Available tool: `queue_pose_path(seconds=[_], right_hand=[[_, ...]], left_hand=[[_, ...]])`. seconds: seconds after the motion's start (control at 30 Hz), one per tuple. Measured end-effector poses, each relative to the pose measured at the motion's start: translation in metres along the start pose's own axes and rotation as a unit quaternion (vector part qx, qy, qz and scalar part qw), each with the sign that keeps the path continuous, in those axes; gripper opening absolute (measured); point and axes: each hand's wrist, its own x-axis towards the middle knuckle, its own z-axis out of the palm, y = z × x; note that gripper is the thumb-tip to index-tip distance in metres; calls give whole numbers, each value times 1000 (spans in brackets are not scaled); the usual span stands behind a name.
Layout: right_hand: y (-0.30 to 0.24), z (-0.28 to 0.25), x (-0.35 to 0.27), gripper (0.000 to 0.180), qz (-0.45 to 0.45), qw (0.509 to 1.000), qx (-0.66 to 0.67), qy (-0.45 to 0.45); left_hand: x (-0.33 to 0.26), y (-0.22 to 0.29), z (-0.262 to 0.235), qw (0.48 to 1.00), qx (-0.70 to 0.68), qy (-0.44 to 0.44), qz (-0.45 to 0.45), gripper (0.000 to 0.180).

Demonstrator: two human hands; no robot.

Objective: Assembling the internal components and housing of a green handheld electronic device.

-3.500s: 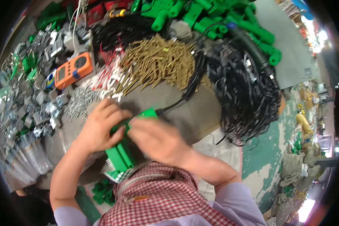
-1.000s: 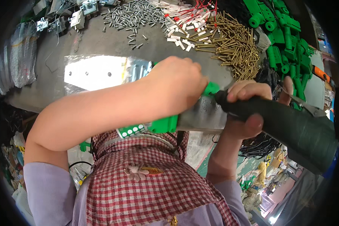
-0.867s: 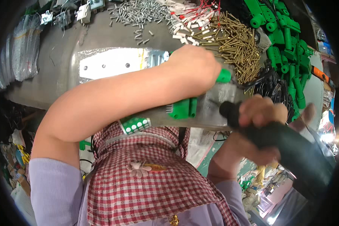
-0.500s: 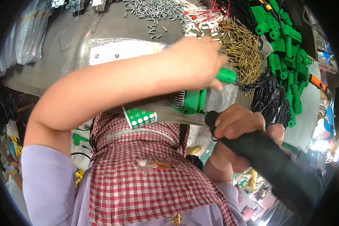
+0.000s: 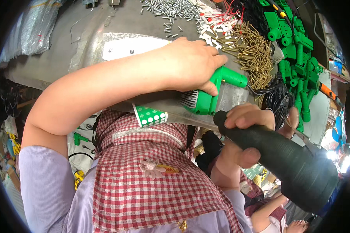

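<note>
On the bench lies a green handheld tool body (image 5: 206, 101) with metal fins (image 5: 189, 99) at one end. Its round green handle (image 5: 236, 77) points right, and a black cord leaves it. My left hand (image 5: 196, 64) is closed over the tool's top, thumb on the near side and fingers on the far side; part of the body is hidden beneath. My right hand (image 5: 252, 116) grips a black, thick-bodied electric screwdriver (image 5: 286, 161), tilted with its nose toward the near edge of the tool. Whether its bit touches a screw I cannot tell.
Loose brass screws (image 5: 256, 56), silver screws (image 5: 175, 9) and white pieces with red wires (image 5: 217, 19) lie beyond my left hand. Green housings (image 5: 299, 70) and black cables (image 5: 275, 95) are heaped right. A green dotted sheet (image 5: 149, 116) hangs at the near edge. Another person's arm (image 5: 266, 213) shows lower right.
My left hand has come down and settled onto the green tool; its fingers now hold it. The screwdriver has shifted slightly, its nose staying close to the tool. The whole view has moved a little.
</note>
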Motion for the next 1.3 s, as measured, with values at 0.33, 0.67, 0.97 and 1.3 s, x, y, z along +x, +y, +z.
queue_pose_path(seconds=[0.33, 0.67, 0.97, 1.3], right_hand=[[9, 22, 3, 69, -101, 992, 13, -74], [14, 24, 7, 66, -26, 992, 77, -95], [17, 25, -1, 84, -67, 997, 23, -37], [17, -8, 58, 91, -92, 995, 28, -2]], left_hand=[[-9, -10, 0, 1000, 16, -11, -3, 77], [-33, -36, 11, 989, 67, 67, 111, 66], [-44, -16, 12, 990, 100, 100, 29, 64], [-52, -4, 8, 992, 38, -13, 121, 69]])
